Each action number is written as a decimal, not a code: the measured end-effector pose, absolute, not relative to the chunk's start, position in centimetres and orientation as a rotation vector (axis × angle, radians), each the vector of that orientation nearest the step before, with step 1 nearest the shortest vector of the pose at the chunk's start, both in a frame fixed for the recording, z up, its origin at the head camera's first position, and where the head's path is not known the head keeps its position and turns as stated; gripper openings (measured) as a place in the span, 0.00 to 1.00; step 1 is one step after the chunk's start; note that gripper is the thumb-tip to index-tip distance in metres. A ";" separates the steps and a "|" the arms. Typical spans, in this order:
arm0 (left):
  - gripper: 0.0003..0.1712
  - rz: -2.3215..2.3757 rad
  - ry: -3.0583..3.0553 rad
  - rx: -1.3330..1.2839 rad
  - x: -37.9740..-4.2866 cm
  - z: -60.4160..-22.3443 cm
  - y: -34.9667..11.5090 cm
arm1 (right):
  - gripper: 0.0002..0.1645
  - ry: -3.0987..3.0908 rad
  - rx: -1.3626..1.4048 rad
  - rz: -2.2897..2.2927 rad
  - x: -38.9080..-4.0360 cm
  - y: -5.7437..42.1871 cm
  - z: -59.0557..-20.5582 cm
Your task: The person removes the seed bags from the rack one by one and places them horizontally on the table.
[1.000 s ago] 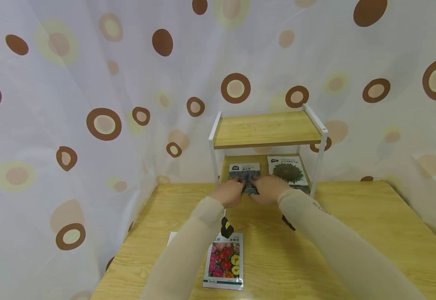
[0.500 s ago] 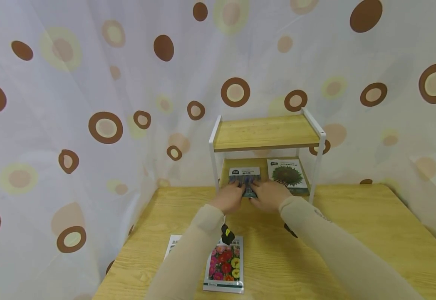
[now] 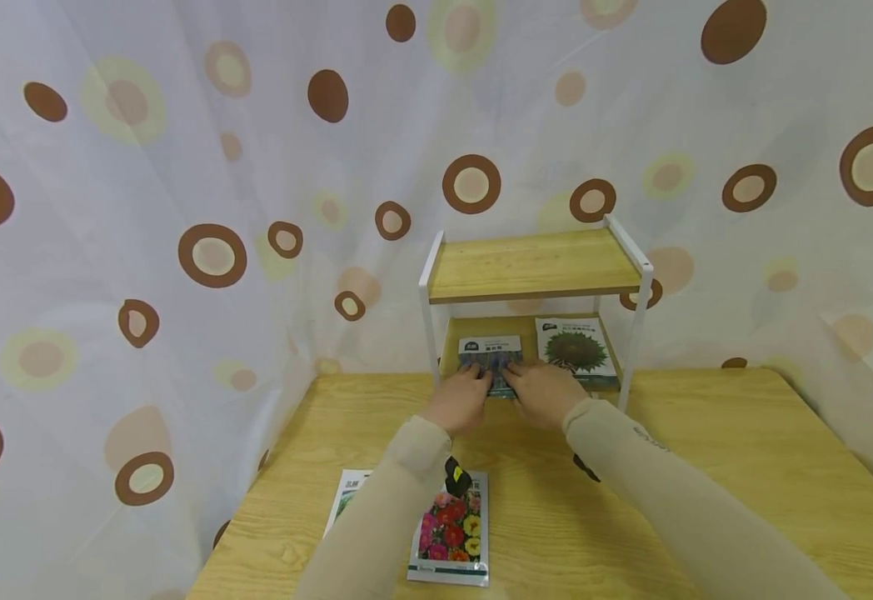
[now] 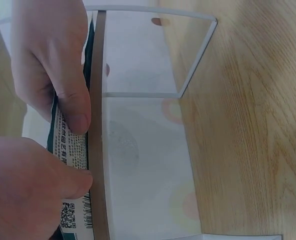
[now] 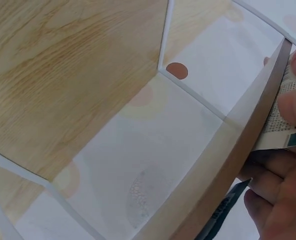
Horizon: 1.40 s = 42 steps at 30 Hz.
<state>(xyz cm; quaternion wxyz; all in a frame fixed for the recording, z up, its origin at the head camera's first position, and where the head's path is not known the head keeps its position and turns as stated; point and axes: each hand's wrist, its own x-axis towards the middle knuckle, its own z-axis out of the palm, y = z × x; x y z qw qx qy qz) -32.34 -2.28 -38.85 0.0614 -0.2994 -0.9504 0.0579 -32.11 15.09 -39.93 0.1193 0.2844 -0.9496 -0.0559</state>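
Note:
Both hands are at the lower shelf (image 3: 451, 333) of a small white-framed wooden rack, at a seed packet (image 3: 491, 343) with a dark bluish picture and white top. My left hand (image 3: 457, 398) holds its left side and my right hand (image 3: 545, 390) its right side. Fingers lie on the front. From below, in the left wrist view, thumbs press the packet's printed back (image 4: 70, 142), which overhangs the shelf's front edge (image 4: 99, 150). To the right on the same shelf lies a sunflower seed packet (image 3: 575, 348), partly behind my right hand.
The rack's upper shelf (image 3: 534, 262) sits just above the hands. On the wooden table (image 3: 736, 467), a packet with colourful flowers (image 3: 447, 542) lies near the front. Another packet (image 3: 342, 492) is mostly hidden under my left forearm. A spotted curtain (image 3: 256, 125) hangs behind.
The head view has tilted slightly up. Both hands and the held packet have shifted a little toward the shelf's front edge; more of the sunflower packet shows.

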 end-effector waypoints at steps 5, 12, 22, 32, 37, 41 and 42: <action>0.27 0.163 -2.842 -0.908 -32.1 -39.0 -2.3 | 0.30 -2.669 0.836 -0.190 -32.1 15.3 -40.3; 0.25 0.123 -2.801 -0.905 -31.4 -39.6 -2.5 | 0.26 -2.532 0.856 -0.226 -32.1 15.2 -41.4; 0.27 0.024 -2.851 -0.876 -30.5 -40.1 -2.6 | 0.24 -2.457 0.907 -0.232 -31.4 15.3 -41.7; 0.27 -0.157 -2.796 -0.855 -29.7 -40.7 -2.8 | 0.26 -2.470 0.902 -0.205 -30.9 15.4 -41.6; 0.27 -0.289 -2.767 -0.809 -29.1 -41.1 -3.1 | 0.30 -2.539 0.905 -0.162 -30.2 15.6 -41.5; 0.26 -0.360 -2.727 -0.762 -28.6 -41.3 -3.2 | 0.31 -2.515 0.890 -0.169 -29.9 15.7 -41.7; 0.26 -0.384 -2.721 -0.749 -28.5 -41.3 -3.3 | 0.31 -2.499 0.882 -0.183 -29.8 15.8 -41.8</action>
